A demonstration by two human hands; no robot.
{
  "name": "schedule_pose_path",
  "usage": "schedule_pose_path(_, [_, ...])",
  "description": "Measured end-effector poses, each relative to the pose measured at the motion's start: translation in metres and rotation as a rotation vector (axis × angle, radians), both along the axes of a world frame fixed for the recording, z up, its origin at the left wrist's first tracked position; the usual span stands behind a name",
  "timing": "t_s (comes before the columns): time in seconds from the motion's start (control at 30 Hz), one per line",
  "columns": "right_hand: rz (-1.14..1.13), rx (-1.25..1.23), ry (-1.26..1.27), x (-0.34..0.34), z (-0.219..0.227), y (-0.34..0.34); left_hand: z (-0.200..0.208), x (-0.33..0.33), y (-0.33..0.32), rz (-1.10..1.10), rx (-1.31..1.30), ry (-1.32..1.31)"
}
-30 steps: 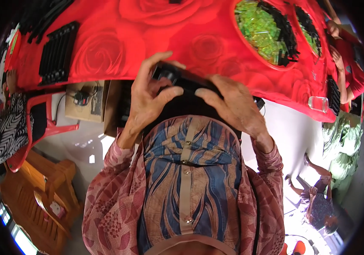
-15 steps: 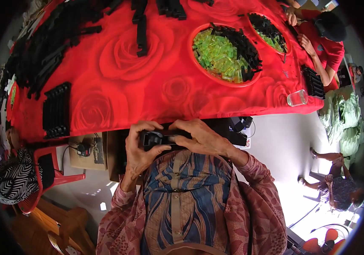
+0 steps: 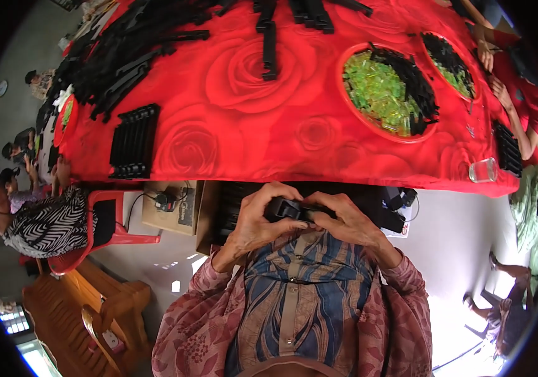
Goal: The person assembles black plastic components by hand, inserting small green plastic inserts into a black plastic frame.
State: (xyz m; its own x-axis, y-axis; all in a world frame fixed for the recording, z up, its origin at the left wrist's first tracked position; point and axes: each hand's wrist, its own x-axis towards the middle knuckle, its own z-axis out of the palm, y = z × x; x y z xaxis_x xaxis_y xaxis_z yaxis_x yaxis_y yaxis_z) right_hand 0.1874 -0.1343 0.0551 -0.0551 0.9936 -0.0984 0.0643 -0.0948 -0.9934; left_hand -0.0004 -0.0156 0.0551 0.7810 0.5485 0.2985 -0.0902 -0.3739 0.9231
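Note:
Just in front of my shirt, below the table's near edge, both hands are together at a black plastic piece (image 3: 283, 208). It looks long and narrow, and its near end has a squarish, open-looking head. My left hand (image 3: 250, 223) curls around that head with thumb and fingers. The fingers of my right hand (image 3: 347, 220) are closed on the piece's other end, which they largely hide. Whether a smaller part sits between the right fingertips cannot be made out.
On the red rose-patterned tablecloth (image 3: 244, 151) stand a red bowl (image 3: 372, 127) of green clear and black pieces, a second similar bowl (image 3: 448, 66), a row of black strips (image 3: 134, 141), a strip pile (image 3: 131, 63) and a glass (image 3: 484, 170). Co-workers sit at both sides; a red chair (image 3: 131, 239) is left.
The view has turned, so the table and bowls appear farther right. Both hands still hold the black piece; my right fingers have come closer to its squarish head.

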Motion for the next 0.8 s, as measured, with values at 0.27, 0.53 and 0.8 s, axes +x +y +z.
schedule_pose_path(0.27, [-0.081,-0.075,0.057,-0.010,-0.002,-0.006,0.007,0.000,-0.002,-0.027,-0.017,0.010])
schedule_pose_path(0.53, [-0.018,-0.222,0.218,-0.007,-0.016,-0.002,0.003,-0.003,-0.001,-0.028,-0.012,0.102])
schedule_pose_path(0.8, [-0.103,-0.188,0.138,-0.011,-0.015,-0.005,0.009,0.000,-0.001,0.002,0.079,0.095])
